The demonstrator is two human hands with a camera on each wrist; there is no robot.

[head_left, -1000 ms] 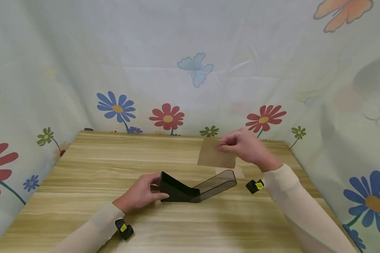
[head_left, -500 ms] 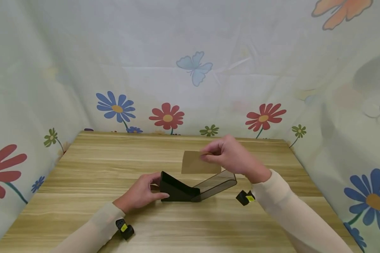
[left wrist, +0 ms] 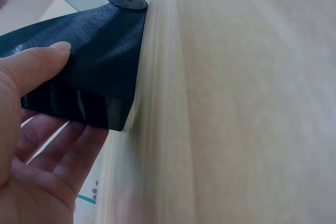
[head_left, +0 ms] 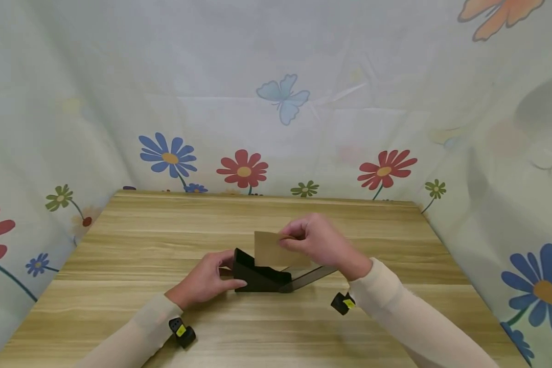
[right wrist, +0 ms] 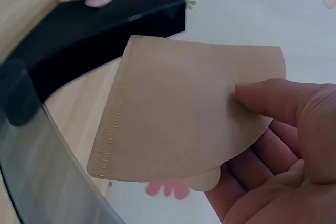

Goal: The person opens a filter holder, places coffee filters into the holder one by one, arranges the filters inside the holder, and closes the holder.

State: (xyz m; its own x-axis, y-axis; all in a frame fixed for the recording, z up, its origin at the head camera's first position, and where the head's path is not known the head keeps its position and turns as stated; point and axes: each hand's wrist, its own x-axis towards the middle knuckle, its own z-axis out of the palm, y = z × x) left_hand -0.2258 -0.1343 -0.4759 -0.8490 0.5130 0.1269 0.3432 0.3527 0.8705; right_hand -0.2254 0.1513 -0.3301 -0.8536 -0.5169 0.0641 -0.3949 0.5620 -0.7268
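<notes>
A black coffee filter holder stands on the table, its smoky see-through lid swung out to the right. My left hand grips the holder's tall left end; in the left wrist view the thumb lies on its ribbed side and the fingers curl underneath. My right hand pinches a brown paper coffee filter by its right part, thumb in front. The filter hangs just over the holder's opening, its lower edge overlapping the rim. Its crimped seam shows in the right wrist view, with a rounded paper tab below.
The wooden table runs back to a flower-printed cloth backdrop on three sides. A small black wrist camera sits at the left cuff, another camera at the right cuff.
My right hand has brought the filter left and down, from behind the lid to right over the holder. The left hand and holder have stayed in place.
</notes>
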